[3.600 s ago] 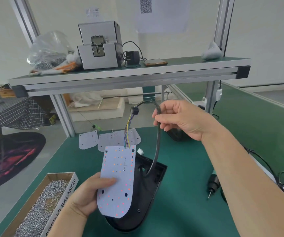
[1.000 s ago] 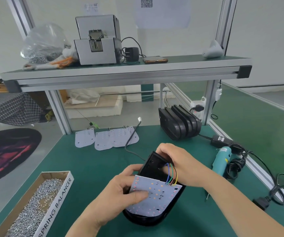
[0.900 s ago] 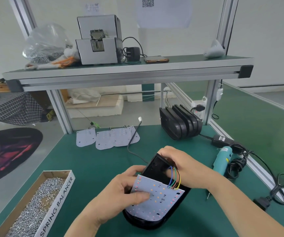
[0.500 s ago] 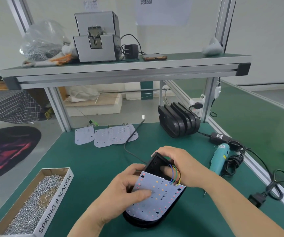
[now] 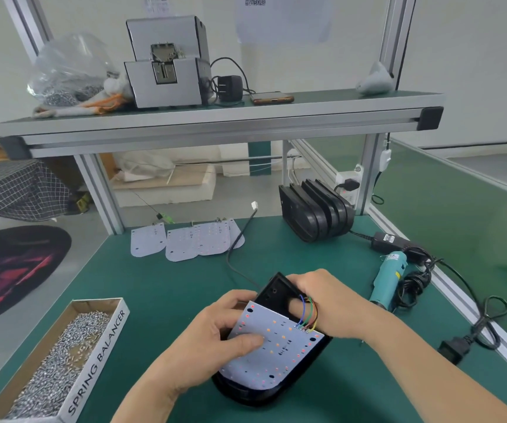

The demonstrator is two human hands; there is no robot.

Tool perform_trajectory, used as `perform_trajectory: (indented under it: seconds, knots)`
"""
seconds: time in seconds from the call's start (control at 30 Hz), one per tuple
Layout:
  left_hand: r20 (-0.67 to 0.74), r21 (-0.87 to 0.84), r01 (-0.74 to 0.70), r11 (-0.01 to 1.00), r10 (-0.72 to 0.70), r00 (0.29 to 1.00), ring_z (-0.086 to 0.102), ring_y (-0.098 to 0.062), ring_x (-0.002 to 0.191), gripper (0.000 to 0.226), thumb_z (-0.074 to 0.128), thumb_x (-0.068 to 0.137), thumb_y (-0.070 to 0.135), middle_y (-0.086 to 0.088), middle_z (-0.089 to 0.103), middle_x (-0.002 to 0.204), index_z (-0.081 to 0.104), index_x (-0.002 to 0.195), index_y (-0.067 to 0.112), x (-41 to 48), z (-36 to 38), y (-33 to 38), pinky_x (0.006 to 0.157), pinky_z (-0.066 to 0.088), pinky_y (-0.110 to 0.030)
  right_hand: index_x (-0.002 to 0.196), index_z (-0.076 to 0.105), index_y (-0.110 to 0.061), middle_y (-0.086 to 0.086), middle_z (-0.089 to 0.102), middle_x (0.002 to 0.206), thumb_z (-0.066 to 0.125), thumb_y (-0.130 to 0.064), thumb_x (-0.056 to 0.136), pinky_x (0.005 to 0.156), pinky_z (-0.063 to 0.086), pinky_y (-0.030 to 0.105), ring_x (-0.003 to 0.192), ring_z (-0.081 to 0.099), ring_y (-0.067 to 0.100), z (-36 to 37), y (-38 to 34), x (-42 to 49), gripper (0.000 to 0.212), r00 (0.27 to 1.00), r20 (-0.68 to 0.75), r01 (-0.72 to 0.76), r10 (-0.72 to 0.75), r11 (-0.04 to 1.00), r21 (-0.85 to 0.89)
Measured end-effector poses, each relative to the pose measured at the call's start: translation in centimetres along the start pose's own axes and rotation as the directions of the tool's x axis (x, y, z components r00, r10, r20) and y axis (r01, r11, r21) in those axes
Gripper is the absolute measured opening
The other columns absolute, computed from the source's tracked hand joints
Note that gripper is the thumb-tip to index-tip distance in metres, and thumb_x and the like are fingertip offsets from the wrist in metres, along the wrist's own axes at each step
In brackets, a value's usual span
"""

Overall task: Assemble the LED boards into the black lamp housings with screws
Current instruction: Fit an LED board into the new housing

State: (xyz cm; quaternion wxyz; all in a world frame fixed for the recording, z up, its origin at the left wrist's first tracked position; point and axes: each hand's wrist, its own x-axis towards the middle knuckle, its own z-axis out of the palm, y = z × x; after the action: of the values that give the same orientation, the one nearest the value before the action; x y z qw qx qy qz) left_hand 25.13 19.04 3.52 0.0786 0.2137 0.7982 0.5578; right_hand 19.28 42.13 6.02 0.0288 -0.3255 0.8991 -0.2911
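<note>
A black lamp housing [image 5: 273, 296] lies on the green mat near the front. A white LED board [image 5: 279, 352] with small red and orange dots rests tilted on top of it, its coloured wires [image 5: 308, 312] looping at its far right corner. My left hand [image 5: 215, 337] holds the board's left edge, thumb pressed on its face. My right hand [image 5: 328, 303] grips the housing's far end, thumb tucked inside beside the wires. A black cable [image 5: 240, 248] runs from the housing to a white plug [image 5: 254, 205].
A cardboard box of screws [image 5: 62, 367] sits at front left. Several spare LED boards [image 5: 191, 242] lie at the back, several black housings [image 5: 316, 215] stand at back right. A teal electric screwdriver [image 5: 388, 277] with cords lies right. A shelf [image 5: 215, 117] hangs overhead.
The board and cable were held up above the housing; both hands have since lowered the board onto the housing, and over the last second it has settled slightly flatter.
</note>
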Motion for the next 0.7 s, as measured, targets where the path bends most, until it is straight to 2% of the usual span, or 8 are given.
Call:
perform_trajectory:
  seconds: [0.13, 0.23, 0.27, 0.37, 0.43, 0.57, 0.63, 0.7]
  knots:
    - [-0.025, 0.048, -0.018, 0.999, 0.019, 1.000, 0.054, -0.007, 0.126, 0.022, 0.067, 0.085, 0.032, 0.020, 0.050, 0.133, 0.080, 0.102, 0.028, 0.2, 0.3, 0.1, 0.094, 0.043, -0.013, 0.079, 0.060, -0.018, 0.007, 0.061, 0.071, 0.051, -0.003, 0.076, 0.061, 0.048, 0.039, 0.063, 0.042, 0.010, 0.8, 0.3, 0.4, 0.018, 0.994, -0.095, -0.051, 0.061, 0.993, 0.107]
    - [-0.028, 0.036, -0.038, 0.999, 0.039, 0.999, 0.055, -0.011, 0.126, 0.023, 0.067, 0.086, 0.035, 0.018, 0.050, 0.134, 0.080, 0.104, 0.027, 0.2, 0.5, 0.0, 0.095, 0.043, -0.015, 0.103, 0.072, -0.016, 0.002, 0.070, 0.104, 0.058, 0.000, 0.082, 0.088, 0.051, 0.024, 0.092, 0.062, 0.012, 0.9, 0.4, 0.5, 0.030, 0.994, -0.105, 0.011, 0.016, 0.968, 0.250]
    - [-0.031, 0.023, -0.041, 0.999, 0.042, 0.999, 0.055, -0.012, 0.126, 0.023, 0.067, 0.086, 0.035, 0.017, 0.050, 0.133, 0.080, 0.104, 0.026, 0.1, 0.6, -0.1, 0.096, 0.044, -0.016, 0.114, 0.071, -0.013, 0.006, 0.070, 0.114, 0.059, -0.004, 0.086, 0.094, 0.050, 0.026, 0.103, 0.063, 0.016, 0.8, 0.3, 0.6, 0.031, 0.996, -0.071, -0.024, 0.050, 0.943, 0.332]
    - [-0.037, -0.041, -0.031, 0.999, 0.030, 0.999, 0.057, -0.013, 0.125, 0.027, 0.068, 0.087, 0.035, 0.012, 0.053, 0.134, 0.079, 0.106, 0.021, 0.0, 0.5, -0.4, 0.097, 0.047, -0.021, 0.098, 0.064, -0.023, -0.001, 0.069, 0.096, 0.057, -0.012, 0.086, 0.082, 0.052, 0.034, 0.085, 0.062, 0.011, 0.3, 0.4, 0.8, 0.017, 0.996, 0.076, -0.068, 0.045, 0.940, 0.333]
    - [-0.072, -0.133, -0.016, 0.991, 0.007, 0.997, 0.060, -0.014, 0.122, 0.030, 0.071, 0.085, 0.033, 0.006, 0.059, 0.133, 0.079, 0.107, 0.015, -0.3, 0.1, -0.6, 0.096, 0.048, -0.022, 0.106, 0.063, -0.014, 0.002, 0.067, 0.100, 0.063, -0.011, 0.090, 0.086, 0.050, 0.035, 0.090, 0.057, 0.008, -0.4, 0.7, 0.6, 0.016, 0.982, 0.188, -0.082, 0.005, 0.910, 0.407]
    - [-0.150, -0.542, 0.039, 0.839, -0.142, 0.978, 0.071, -0.029, 0.102, 0.050, 0.087, 0.071, 0.033, -0.021, 0.072, 0.116, 0.075, 0.108, 0.001, -0.8, -0.8, -1.0, 0.086, 0.056, -0.033, 0.127, 0.063, -0.014, -0.009, 0.070, 0.125, 0.056, -0.047, 0.094, 0.111, 0.040, 0.026, 0.119, 0.059, 0.000, -0.8, 0.7, -0.4, 0.047, 0.976, 0.218, -0.167, 0.024, 0.725, 0.668]
    - [-0.159, -0.668, 0.048, 0.743, -0.205, 0.966, 0.074, -0.032, 0.091, 0.059, 0.093, 0.062, 0.033, -0.025, 0.073, 0.108, 0.075, 0.106, -0.001, -0.8, -0.9, -1.1, 0.079, 0.059, -0.038, 0.126, 0.065, -0.011, 0.003, 0.069, 0.129, 0.035, -0.066, 0.098, 0.110, 0.041, 0.032, 0.125, 0.060, 0.014, 0.2, 0.0, -0.4, 0.069, 0.979, 0.190, -0.195, 0.079, 0.644, 0.740]
    - [-0.166, -0.716, 0.048, 0.696, -0.236, 0.957, 0.074, -0.032, 0.085, 0.061, 0.095, 0.057, 0.032, -0.023, 0.075, 0.103, 0.075, 0.105, 0.001, -0.6, -0.8, -1.2, 0.074, 0.060, -0.039, 0.117, 0.069, -0.012, 0.011, 0.072, 0.120, 0.019, -0.075, 0.096, 0.101, 0.040, 0.038, 0.110, 0.065, 0.020, 1.2, -0.8, -0.1, 0.084, 0.981, 0.127, -0.193, 0.148, 0.644, 0.741]
